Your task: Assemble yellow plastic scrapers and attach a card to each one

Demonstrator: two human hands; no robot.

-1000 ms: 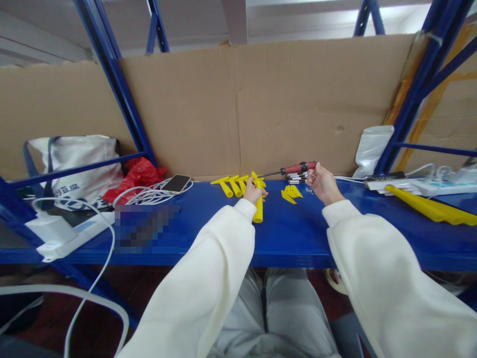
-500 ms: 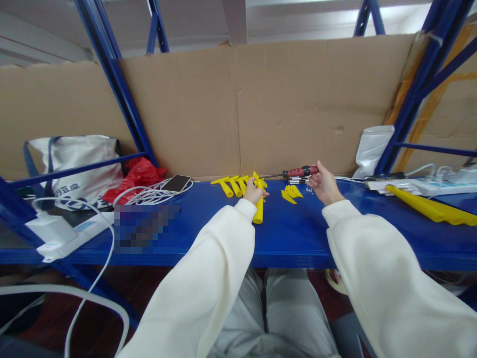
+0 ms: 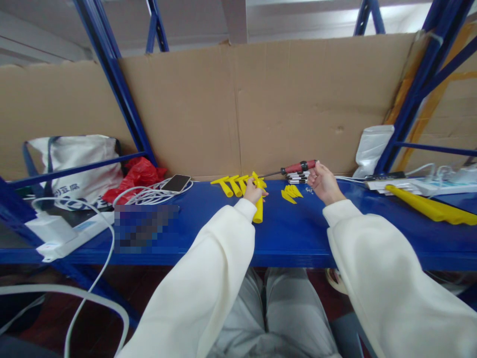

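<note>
My left hand (image 3: 254,191) is closed on a yellow T-shaped plastic piece (image 3: 258,215), whose round tube end points toward me. With its fingers at the handle's end, my right hand (image 3: 322,182) grips a red and black screwdriver (image 3: 298,167). The screwdriver's shaft runs left, its tip at the yellow piece; the exact contact point is too small to make out. Left of my left hand lie several similar yellow T-shaped pieces (image 3: 225,187) in a row. Between my hands are several small flat yellow pieces (image 3: 291,193) and tiny silvery parts (image 3: 309,189), perhaps screws.
A cardboard sheet (image 3: 238,109) closes off the back of the blue table (image 3: 290,238). To the left are a phone (image 3: 177,183), coiled white cables, a red plastic bag (image 3: 136,176), a cloth bag (image 3: 82,164) and a power strip (image 3: 70,238). Long yellow pieces (image 3: 428,206) lie at the right.
The screwdriver handle's outer end has risen slightly, and my right fingers have shifted and loosened around it. My left hand and the yellow piece stay almost where they were.
</note>
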